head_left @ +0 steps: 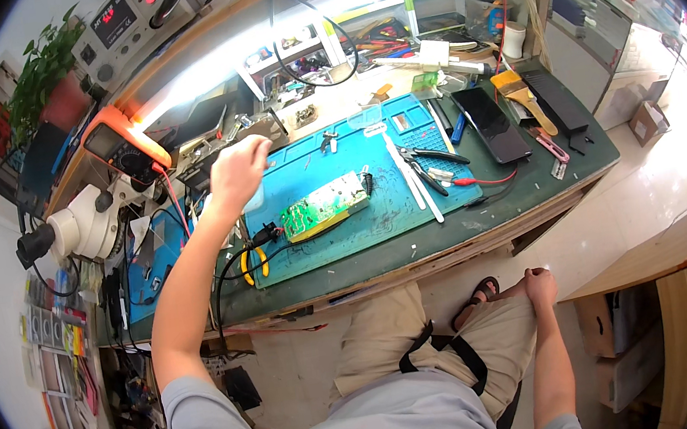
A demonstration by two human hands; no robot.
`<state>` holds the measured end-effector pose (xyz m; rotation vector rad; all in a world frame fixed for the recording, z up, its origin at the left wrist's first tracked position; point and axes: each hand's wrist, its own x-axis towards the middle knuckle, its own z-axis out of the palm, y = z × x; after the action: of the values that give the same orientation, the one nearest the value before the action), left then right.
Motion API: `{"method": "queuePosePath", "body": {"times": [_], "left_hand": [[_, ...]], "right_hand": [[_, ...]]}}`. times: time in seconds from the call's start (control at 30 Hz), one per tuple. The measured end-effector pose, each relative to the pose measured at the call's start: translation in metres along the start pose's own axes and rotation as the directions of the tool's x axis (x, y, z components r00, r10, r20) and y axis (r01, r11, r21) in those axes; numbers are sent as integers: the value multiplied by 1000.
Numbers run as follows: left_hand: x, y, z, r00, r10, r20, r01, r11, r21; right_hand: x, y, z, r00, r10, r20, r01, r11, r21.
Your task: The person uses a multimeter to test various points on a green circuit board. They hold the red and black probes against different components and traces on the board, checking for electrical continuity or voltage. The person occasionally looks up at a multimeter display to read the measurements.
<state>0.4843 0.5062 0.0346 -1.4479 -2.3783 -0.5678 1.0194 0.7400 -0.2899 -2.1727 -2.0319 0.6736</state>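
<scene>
My left hand (241, 174) is raised over the left part of the blue work mat (348, 252), its fingers closed in a pinch. Whatever they may hold is too small or hidden to make out. Below and to the right of it, a green circuit board (327, 205) in a yellow-edged tray lies on the mat, with a black plug and cable (264, 234) at its left end. Yellow-handled pliers (255, 263) lie beside that cable. My right hand (541, 287) rests on my right knee, away from the bench, its fingers curled with nothing seen in them.
Black-handled pliers (431, 169) and white tweezers (414, 179) lie on the mat's right side. Beyond are a black phone (490, 126) and a brush (524, 99). An orange multimeter (122, 146) and a white microscope (78, 228) stand at left.
</scene>
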Motion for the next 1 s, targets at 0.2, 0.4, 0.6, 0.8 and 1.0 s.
{"method": "queuePosePath", "body": {"times": [0.2,0.4,0.6,0.8,1.0], "left_hand": [[-101,14,-65,953,-253,-165,177,911,-373],[-216,2,-61,827,-266,-496,117,943,-311],[-255,37,-19,774,-224,-593,-55,909,-414],[-216,36,-9,784,196,-589,-346,925,-153],[-213,37,4,814,128,-566,-247,959,-138]], "right_hand": [[2,5,-1,1000,8,18,-9,1000,29],[12,9,14,1000,-17,-7,17,999,-46],[17,10,21,987,-154,46,160,956,-246],[5,-2,28,943,-325,-65,323,945,-48],[-1,-12,24,913,-386,-133,392,920,22]]}}
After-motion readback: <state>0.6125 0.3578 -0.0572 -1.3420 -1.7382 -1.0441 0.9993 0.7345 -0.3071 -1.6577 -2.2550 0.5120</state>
